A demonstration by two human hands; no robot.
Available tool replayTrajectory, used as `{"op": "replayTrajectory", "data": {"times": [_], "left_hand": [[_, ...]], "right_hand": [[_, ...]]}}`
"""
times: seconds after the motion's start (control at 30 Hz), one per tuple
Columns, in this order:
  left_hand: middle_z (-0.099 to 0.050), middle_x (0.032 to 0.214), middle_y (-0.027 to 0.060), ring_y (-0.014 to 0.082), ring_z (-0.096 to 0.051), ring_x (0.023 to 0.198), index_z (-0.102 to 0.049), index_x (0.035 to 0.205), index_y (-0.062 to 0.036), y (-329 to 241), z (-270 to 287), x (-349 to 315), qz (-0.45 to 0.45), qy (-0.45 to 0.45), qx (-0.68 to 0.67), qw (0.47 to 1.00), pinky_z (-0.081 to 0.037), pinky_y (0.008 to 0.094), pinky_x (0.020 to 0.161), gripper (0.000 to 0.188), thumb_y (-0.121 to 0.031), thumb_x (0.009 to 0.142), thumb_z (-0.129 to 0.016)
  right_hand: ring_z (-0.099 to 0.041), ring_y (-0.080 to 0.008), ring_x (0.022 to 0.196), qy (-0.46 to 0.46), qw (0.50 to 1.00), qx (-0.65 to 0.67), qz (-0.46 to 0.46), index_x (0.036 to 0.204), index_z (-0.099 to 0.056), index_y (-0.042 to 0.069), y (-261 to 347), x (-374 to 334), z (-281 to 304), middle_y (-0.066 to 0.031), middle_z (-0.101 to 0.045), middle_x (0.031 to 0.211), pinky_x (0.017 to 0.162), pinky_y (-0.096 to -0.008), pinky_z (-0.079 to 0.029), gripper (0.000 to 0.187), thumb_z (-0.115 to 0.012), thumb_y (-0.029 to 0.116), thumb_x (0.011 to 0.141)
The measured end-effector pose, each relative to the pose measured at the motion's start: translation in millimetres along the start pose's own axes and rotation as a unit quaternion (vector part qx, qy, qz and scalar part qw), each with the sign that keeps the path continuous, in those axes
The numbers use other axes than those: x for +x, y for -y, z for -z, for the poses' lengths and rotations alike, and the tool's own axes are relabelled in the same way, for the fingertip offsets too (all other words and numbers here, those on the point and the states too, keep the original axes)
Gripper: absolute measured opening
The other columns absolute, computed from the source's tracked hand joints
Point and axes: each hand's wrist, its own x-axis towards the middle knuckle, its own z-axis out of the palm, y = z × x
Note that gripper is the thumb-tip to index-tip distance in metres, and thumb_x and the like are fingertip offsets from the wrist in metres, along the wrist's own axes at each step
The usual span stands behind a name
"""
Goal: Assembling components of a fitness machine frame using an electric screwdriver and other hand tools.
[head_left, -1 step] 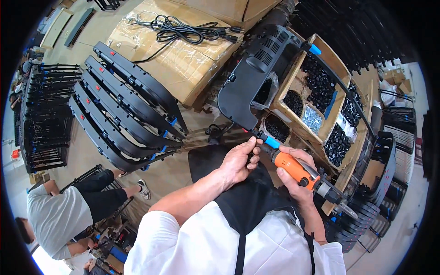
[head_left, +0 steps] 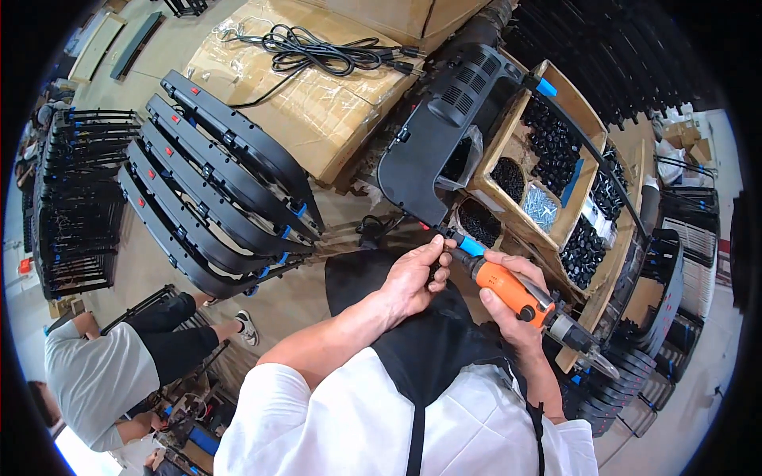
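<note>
My right hand (head_left: 516,321) is wrapped round an orange power screwdriver (head_left: 505,285), its dark nose angled up and left toward my other hand. The fingers of my left hand (head_left: 413,279) are curled, thumb and forefinger pinched at the screwdriver's tip. Something small and dark shows in that fist, too hidden to name. Just past the tip, a blue sleeve (head_left: 468,246) sits on a dark bar by the lower end of a black plastic cover (head_left: 409,178) with vent slots.
A divided wooden tray (head_left: 498,205) to the right holds black caps, dark screws and silver screws. Several curved black frames (head_left: 222,143) stand at left. Black cables (head_left: 317,54) lie on a cardboard box (head_left: 317,131). Another person (head_left: 111,373) sits at lower left.
</note>
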Motion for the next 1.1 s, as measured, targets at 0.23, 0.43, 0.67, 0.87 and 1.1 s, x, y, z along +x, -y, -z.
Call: {"op": "replayTrajectory", "data": {"times": [0.23, 0.43, 0.67, 0.87, 1.1], "left_hand": [[-0.066, 0.086, -0.0004, 0.0092, -0.055, 0.072, -0.074, 0.117, -0.0065, -56, 32, -8, -0.273, -0.164, 0.369, 0.873, -0.049, 0.0279, 0.064, 0.031, -0.031, 0.114, -0.054], [-0.074, 0.118, 0.0303, 0.0463, -0.072, 0.114, -0.058, 0.149, -0.002, -135, 38, 29, -0.386, -0.257, 0.621, 0.632, -0.055, 0.0519, 0.099, 0.053, -0.037, 0.109, -0.057], [-0.074, 0.089, 0.0312, 0.0502, -0.073, 0.089, -0.045, 0.16, -0.005, -106, 36, 48, -0.344, -0.284, 0.705, 0.551, -0.057, 0.0565, 0.084, 0.06, -0.037, 0.11, -0.055], [-0.074, 0.09, 0.0313, 0.0488, -0.074, 0.091, -0.048, 0.159, -0.0051, -111, 44, 49, -0.378, -0.267, 0.679, 0.57, -0.056, 0.0549, 0.086, 0.059, -0.036, 0.109, -0.057], [-0.074, 0.103, 0.0314, 0.048, -0.073, 0.104, -0.05, 0.157, -0.0071, -109, 48, 50, -0.404, -0.249, 0.633, 0.612, -0.056, 0.0519, 0.092, 0.055, -0.032, 0.109, -0.059]], "right_hand": [[-0.068, -0.0289, 0.126, -0.039, 0.999, -0.02, -0.009, 0.137, -0.057, 0.002, 16, 26, -17, -0.0205, -0.07, 0.136, 0.11, -0.0434, -0.053, 0.053, -0.082, 0.001, 0.09], [-0.068, -0.0273, 0.126, -0.025, 0.998, -0.056, -0.022, 0.136, -0.059, 0.001, 16, 40, -10, -0.0187, -0.071, 0.135, 0.111, -0.0424, -0.053, 0.051, -0.082, 0.004, 0.09], [-0.069, -0.0252, 0.123, -0.011, 0.995, -0.092, -0.025, 0.135, -0.063, 0.004, 5, 41, -11, -0.0146, -0.073, 0.134, 0.109, -0.0405, -0.054, 0.048, -0.082, 0.006, 0.091], [-0.071, -0.0196, 0.119, 0.007, 0.995, -0.085, -0.049, 0.135, -0.065, 0.008, -6, 43, -14, -0.0088, -0.074, 0.134, 0.107, -0.0355, -0.055, 0.047, -0.083, 0.008, 0.091], [-0.071, -0.0195, 0.117, 0.032, 0.988, -0.141, -0.057, 0.135, -0.066, 0.008, -2, 53, -17, -0.0094, -0.074, 0.132, 0.106, -0.0346, -0.055, 0.048, -0.084, 0.01, 0.091]]}}
